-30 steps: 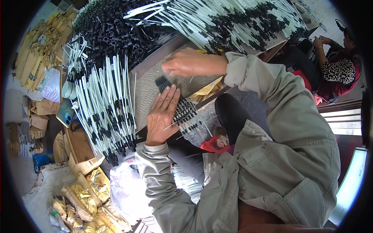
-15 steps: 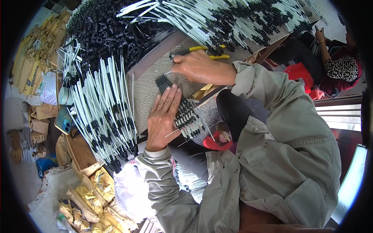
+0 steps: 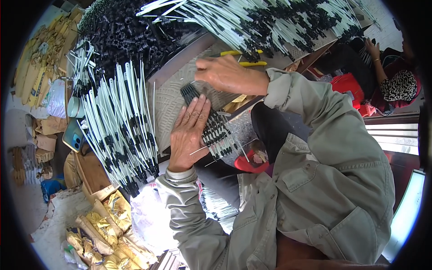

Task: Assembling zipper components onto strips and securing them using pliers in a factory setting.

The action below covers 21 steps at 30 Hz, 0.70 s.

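Note:
My left hand [image 3: 191, 130] lies with fingers stretched over a flat row of black and pale slender strips [image 3: 220, 139], pressing it down. The strips' narrow dark ends [image 3: 189, 91] stick out past my fingertips, on a grey patterned board [image 3: 171, 101]. Thin wires [image 3: 198, 151] jut out beside my palm and at the row's near end. My right hand [image 3: 229, 76] is closed just beyond the dark ends. A short wire end shows below its fingers; what they hold is hidden. Pliers with yellow handles [image 3: 252, 64] lie behind my right hand, their head covered by it.
White sticks with black ends [image 3: 119, 117] stand bunched on the left, and more [image 3: 270, 27] are heaped at the back. Black plastic parts [image 3: 130, 45] are piled at the far left. A phone [image 3: 73, 135] is at the left edge. Another person's arm [image 3: 375, 58] shows at the far right.
My right hand has shifted a little to the left and away from me, and now covers the pliers' head. My left hand stays on the strips.

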Each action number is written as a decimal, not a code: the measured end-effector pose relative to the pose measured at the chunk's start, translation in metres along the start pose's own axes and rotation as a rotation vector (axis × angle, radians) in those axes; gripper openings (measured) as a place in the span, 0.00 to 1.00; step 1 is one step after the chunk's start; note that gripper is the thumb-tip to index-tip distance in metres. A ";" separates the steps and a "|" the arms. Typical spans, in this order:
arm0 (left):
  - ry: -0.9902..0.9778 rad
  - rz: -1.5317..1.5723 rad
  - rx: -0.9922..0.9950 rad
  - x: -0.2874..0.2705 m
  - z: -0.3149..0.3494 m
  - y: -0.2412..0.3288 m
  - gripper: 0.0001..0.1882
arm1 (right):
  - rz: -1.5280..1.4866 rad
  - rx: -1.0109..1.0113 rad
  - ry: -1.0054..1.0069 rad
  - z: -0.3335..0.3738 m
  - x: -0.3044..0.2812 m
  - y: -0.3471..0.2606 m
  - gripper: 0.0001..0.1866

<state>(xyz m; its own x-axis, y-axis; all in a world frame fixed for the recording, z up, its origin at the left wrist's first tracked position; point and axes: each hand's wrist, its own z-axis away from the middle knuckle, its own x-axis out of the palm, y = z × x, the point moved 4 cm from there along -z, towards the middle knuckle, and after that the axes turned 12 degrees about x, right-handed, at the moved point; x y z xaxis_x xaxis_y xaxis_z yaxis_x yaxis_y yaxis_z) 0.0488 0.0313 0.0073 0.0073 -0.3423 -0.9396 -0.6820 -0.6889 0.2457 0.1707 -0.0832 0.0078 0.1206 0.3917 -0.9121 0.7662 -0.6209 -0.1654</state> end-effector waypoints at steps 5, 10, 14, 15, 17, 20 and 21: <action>0.000 0.031 0.000 0.000 0.002 -0.001 0.47 | -0.004 -0.061 0.086 -0.008 0.010 -0.007 0.08; 0.042 0.057 -0.003 0.003 0.004 -0.004 0.51 | -0.071 -0.093 0.007 -0.015 -0.007 -0.019 0.09; 0.052 0.046 -0.002 0.001 0.007 -0.003 0.51 | 0.178 -0.172 -0.043 -0.008 -0.017 -0.015 0.11; 0.067 0.059 -0.001 0.001 0.006 -0.003 0.50 | 0.298 -0.191 -0.045 -0.006 -0.019 -0.014 0.11; 0.085 0.073 -0.002 0.001 0.006 -0.002 0.50 | 0.350 -0.266 -0.062 -0.009 -0.015 -0.018 0.09; 0.049 0.002 0.014 0.001 0.005 0.002 0.44 | 0.272 -0.331 -0.050 -0.014 -0.005 -0.016 0.06; 0.077 0.005 0.021 0.001 0.004 0.003 0.41 | 0.146 -0.324 -0.021 -0.017 -0.008 -0.018 0.05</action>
<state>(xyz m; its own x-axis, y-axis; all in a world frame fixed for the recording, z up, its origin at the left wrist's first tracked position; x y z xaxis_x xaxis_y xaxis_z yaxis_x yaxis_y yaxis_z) 0.0444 0.0315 0.0063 0.0594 -0.3944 -0.9170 -0.6976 -0.6735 0.2445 0.1663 -0.0639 0.0244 0.2326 0.2985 -0.9256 0.9027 -0.4205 0.0913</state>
